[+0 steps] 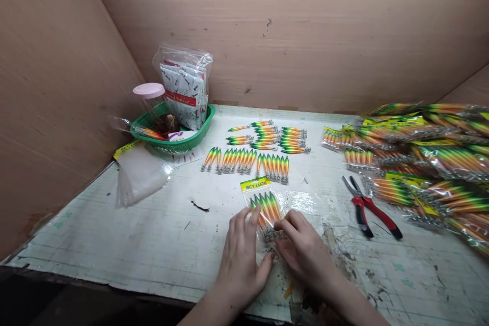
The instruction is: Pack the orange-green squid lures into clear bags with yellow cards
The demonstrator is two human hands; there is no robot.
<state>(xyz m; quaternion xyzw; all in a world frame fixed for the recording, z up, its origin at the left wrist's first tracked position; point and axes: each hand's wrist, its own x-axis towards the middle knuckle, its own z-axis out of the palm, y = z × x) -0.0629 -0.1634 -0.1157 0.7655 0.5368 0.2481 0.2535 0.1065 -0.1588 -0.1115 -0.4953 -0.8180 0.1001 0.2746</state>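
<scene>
A clear plastic lure packet (268, 207) with a yellow-green "BCT LURE" header lies on the table in front of me. Several green, yellow and orange fishing lures are inside, their metal hooks at the near end. My left hand (241, 249) rests along the packet's left side, fingers stretched and thumb apart. On the other side, the curled fingers of my right hand (301, 244) pinch the packet's lower right edge near the hooks. Just beyond the packet are rows of loose lures (272, 164), with more small groups (266, 135) behind them.
Filled lure packets (416, 158) are heaped at the right. Red-handled pliers (369, 206) lie before them. A green basket (198, 137) at the back left holds a printed bag (183, 91) and a pink-lidded jar (148, 90). Unfilled plastic bags (139, 175) lie nearby. Wooden walls (267, 35) enclose the table.
</scene>
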